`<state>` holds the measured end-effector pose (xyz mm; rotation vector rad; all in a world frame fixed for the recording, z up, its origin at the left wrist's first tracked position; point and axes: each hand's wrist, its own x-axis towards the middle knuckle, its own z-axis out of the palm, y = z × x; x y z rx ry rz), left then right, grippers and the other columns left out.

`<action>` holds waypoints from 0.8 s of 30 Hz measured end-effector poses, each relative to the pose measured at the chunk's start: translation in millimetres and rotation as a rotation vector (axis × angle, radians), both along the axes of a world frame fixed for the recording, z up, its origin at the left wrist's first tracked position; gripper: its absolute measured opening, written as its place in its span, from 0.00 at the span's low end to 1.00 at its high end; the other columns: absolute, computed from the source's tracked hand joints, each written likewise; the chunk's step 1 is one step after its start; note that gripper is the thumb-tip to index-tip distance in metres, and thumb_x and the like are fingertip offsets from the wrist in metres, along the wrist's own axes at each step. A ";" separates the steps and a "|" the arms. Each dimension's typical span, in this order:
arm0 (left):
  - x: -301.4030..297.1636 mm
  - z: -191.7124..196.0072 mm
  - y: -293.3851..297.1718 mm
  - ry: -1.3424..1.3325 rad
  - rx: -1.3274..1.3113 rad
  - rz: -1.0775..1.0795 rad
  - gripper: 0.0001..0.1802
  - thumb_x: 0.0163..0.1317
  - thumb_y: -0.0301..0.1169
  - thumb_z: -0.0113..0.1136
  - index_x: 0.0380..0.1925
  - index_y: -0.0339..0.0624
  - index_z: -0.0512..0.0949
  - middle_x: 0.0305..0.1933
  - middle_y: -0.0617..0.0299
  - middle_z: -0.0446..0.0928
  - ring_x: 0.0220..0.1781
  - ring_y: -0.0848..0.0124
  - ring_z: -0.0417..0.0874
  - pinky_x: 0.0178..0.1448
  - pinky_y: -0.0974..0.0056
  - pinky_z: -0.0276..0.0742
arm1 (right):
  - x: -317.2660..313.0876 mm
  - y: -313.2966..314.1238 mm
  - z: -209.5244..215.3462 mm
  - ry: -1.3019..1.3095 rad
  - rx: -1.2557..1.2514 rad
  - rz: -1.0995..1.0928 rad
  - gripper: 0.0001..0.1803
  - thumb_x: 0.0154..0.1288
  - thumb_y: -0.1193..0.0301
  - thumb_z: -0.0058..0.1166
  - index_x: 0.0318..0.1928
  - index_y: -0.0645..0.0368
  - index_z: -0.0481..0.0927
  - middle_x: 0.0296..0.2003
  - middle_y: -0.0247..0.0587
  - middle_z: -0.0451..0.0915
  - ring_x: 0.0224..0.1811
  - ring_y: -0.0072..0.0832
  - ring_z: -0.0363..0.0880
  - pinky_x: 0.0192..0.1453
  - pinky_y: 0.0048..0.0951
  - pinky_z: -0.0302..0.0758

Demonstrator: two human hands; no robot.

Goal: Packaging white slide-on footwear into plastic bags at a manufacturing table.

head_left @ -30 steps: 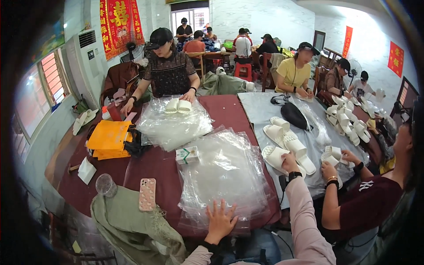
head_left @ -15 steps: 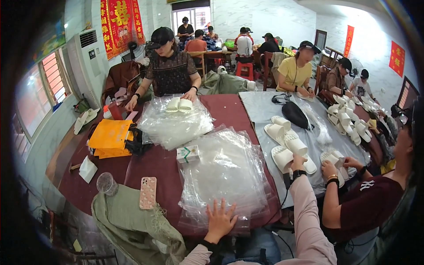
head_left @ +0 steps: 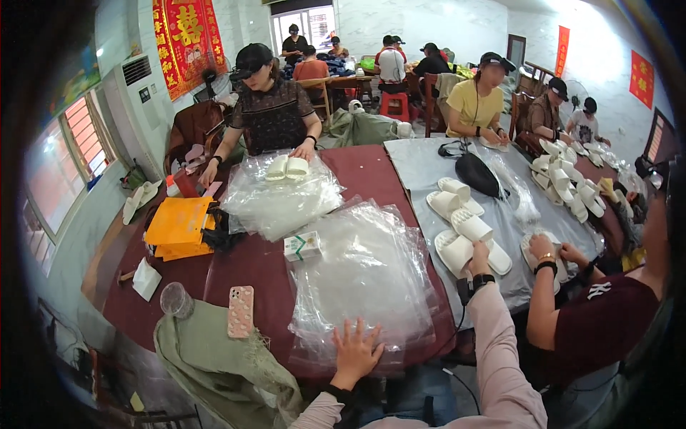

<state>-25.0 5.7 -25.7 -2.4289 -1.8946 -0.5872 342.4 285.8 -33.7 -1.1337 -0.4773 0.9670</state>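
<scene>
Left hand [head_left: 355, 352]: spread flat, fingers wide, pressing the near edge of the stack of clear plastic bags [head_left: 364, 275].
Right hand [head_left: 479, 257]: closed around a white foam slipper [head_left: 457, 250], right of the stack.
Risk: slick bags may slide off once pressure eases.
Beyond the stack: small white-green box [head_left: 302, 245].

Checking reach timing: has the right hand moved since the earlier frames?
Yes. The right hand went forward, away from the maroon table edge, onto the white foam slippers.
</scene>
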 end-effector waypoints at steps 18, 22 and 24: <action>-3.1 8.3 12.3 -0.203 -0.294 -0.041 0.32 0.64 0.44 0.50 0.65 0.40 0.62 0.69 0.35 0.54 0.71 0.35 0.50 0.70 0.33 0.43 | -196.7 -237.9 99.6 0.511 0.083 0.654 0.28 0.61 0.79 0.42 0.63 0.59 0.57 0.52 0.43 0.71 0.51 0.30 0.73 0.56 0.35 0.70; -25.5 29.5 0.9 -0.129 -0.105 -0.068 0.30 0.63 0.43 0.52 0.63 0.45 0.65 0.70 0.40 0.56 0.71 0.39 0.53 0.70 0.35 0.45 | -195.7 -214.2 62.4 0.215 -0.007 0.622 0.31 0.57 0.81 0.50 0.62 0.63 0.57 0.43 0.47 0.74 0.43 0.30 0.76 0.42 0.27 0.74; -42.4 39.1 -0.9 0.061 -0.121 0.047 0.29 0.63 0.44 0.53 0.63 0.49 0.67 0.70 0.42 0.56 0.71 0.40 0.54 0.70 0.35 0.46 | -184.7 -222.1 60.9 -0.167 -0.050 0.811 0.36 0.56 0.78 0.53 0.64 0.65 0.53 0.38 0.46 0.76 0.39 0.30 0.77 0.42 0.29 0.74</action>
